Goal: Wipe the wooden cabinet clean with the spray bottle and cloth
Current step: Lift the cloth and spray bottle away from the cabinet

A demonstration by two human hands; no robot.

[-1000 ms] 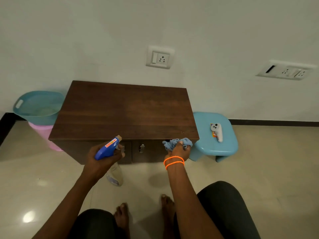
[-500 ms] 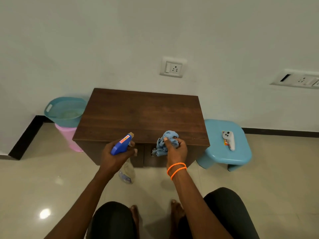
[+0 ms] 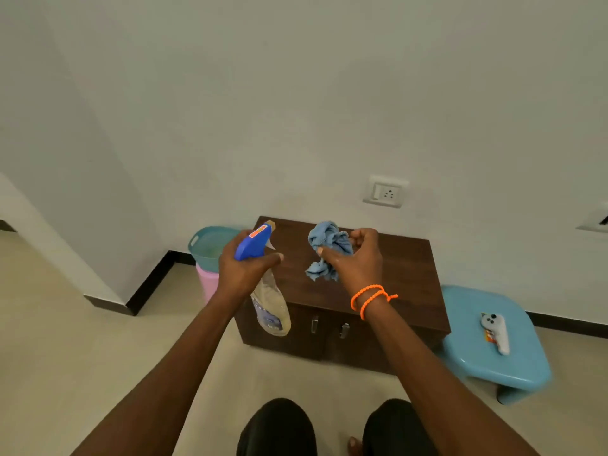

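Note:
A low dark wooden cabinet (image 3: 408, 278) with two doors stands against the white wall. My left hand (image 3: 243, 271) grips the neck of a clear spray bottle (image 3: 271, 307) with a blue trigger head, its nozzle pointing at the cabinet top. My right hand (image 3: 357, 261), with orange bands at the wrist, holds a crumpled blue cloth (image 3: 327, 248) above the cabinet top. Both hands hover over the cabinet's left half.
A teal tub (image 3: 205, 245) sits on a pink bin (image 3: 207, 284) left of the cabinet. On the right stands a light blue stool (image 3: 477, 360) with a white controller (image 3: 495, 330) on it. A wall socket (image 3: 385, 192) is above the cabinet. My knees show at the bottom.
Both hands have risen from the cabinet's front edge to above its top. The view has shifted left and up, so the cabinet now appears further right and lower.

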